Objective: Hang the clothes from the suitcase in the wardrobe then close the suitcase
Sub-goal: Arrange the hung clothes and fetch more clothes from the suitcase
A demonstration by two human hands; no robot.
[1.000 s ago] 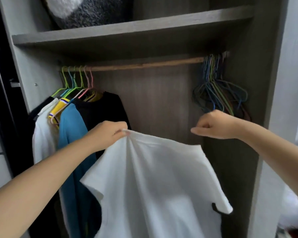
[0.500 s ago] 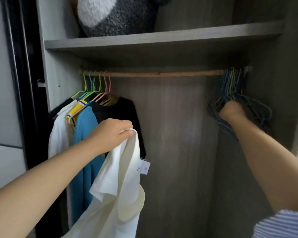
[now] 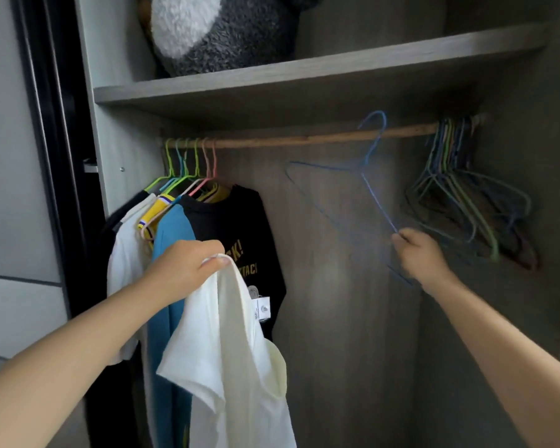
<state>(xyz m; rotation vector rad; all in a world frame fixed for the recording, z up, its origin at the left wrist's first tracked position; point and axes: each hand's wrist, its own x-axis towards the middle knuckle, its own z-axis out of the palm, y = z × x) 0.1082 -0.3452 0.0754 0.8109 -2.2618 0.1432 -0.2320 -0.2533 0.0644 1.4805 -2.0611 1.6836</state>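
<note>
Left of the right hand (image 3: pixel 418 255) pinching a blue wire hanger (image 3: pixel 367 176), the left hand (image 3: pixel 188 270) grips an unhung white T-shirt (image 3: pixel 227 367); several garments already hang, suitcase unseen.

White T-shirt (image 3: pixel 227 360) bunched and dangling (label showing) beside hung clothes (image 3: pixel 207 227); blue wire hanger (image 3: pixel 367 176) tilted, off the rail (image 3: pixel 304 139).

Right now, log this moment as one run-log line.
left hand: holds white shirt | right hand: pinches blue hanger, off rail | shirt not yet hung
</note>
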